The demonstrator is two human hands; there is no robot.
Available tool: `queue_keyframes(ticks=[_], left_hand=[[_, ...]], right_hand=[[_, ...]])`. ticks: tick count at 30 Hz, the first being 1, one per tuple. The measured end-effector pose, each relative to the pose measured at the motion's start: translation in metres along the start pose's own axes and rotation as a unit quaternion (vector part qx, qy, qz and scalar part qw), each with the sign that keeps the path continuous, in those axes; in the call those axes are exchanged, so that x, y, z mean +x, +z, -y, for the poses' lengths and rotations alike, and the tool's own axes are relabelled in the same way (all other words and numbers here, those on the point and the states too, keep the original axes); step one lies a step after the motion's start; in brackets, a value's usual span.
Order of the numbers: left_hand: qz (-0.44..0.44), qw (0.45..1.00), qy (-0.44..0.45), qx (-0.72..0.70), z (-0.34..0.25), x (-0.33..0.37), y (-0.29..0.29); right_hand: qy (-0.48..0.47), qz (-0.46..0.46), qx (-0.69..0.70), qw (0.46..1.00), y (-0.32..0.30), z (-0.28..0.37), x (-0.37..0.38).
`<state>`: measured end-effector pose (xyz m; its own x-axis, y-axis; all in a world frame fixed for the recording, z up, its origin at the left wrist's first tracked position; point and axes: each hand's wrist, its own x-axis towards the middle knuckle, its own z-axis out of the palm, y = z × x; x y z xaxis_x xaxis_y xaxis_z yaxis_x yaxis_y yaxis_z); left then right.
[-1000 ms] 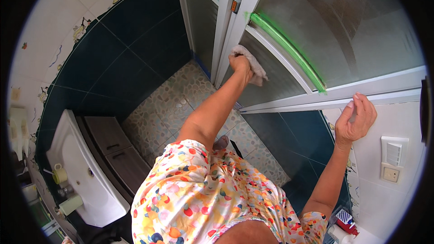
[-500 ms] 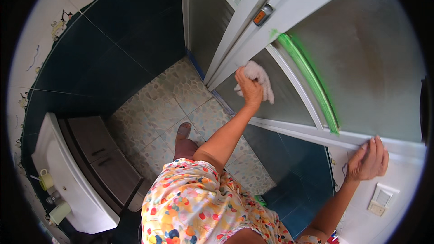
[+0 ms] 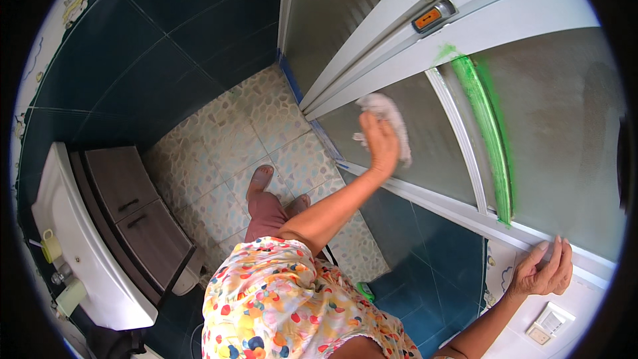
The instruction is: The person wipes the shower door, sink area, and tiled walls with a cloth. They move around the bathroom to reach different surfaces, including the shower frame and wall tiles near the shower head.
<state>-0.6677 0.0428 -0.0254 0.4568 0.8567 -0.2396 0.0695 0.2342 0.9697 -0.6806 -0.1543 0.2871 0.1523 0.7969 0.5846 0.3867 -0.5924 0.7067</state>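
My left hand (image 3: 382, 143) is closed around a pinkish-white cloth (image 3: 392, 114) and presses it against the lower frosted glass panel (image 3: 435, 136) of a white-framed door. The cloth is bunched, with part of it hanging out below the fingers. Farther right, my right hand (image 3: 541, 271) rests on the white frame (image 3: 505, 227) at the panel's near edge, its fingers extended and somewhat apart. A green-smeared bar (image 3: 488, 136) crosses the glass between my hands. An orange and grey latch (image 3: 434, 16) sits on the door's upright.
To the left stands a white sink (image 3: 93, 252) over a dark cabinet (image 3: 139, 206), with a yellow cup (image 3: 51, 247) on the sink. My feet are on a pebble-patterned tile floor (image 3: 226, 119). Dark tiled walls (image 3: 179, 40) surround it. A wall switch (image 3: 550, 323) is below my right hand.
My left hand has shifted slightly right and down in view, and the cloth has turned with it against the glass. My right hand stays on the frame. The whole view has shifted.
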Motion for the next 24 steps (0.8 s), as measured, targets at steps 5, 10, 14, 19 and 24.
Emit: queue_keyframes(ticks=[5,10,14,19,24], left_hand=[[-0.036,0.939,0.331,-0.082,-0.065,-0.013,-0.007],[-0.063,0.939,0.327,0.08,0.038,0.029,-0.022],[-0.089,0.959,0.259,0.072,0.083,0.039,-0.019],[-0.089,0.988,0.128,-0.013,0.048,0.021,-0.007],[-0.021,0.97,0.223,-0.091,-0.019,-0.067,0.013]], right_hand=[[-0.013,-0.019,0.002,1.0,0.005,0.002,0.006],[-0.018,-0.009,-0.003,1.0,0.002,0.0,0.003],[-0.028,-0.018,0.009,0.999,0.002,0.0,0.005],[0.0,-0.029,0.031,0.999,0.012,0.003,0.001],[0.004,-0.022,0.013,1.0,0.004,0.006,0.006]])
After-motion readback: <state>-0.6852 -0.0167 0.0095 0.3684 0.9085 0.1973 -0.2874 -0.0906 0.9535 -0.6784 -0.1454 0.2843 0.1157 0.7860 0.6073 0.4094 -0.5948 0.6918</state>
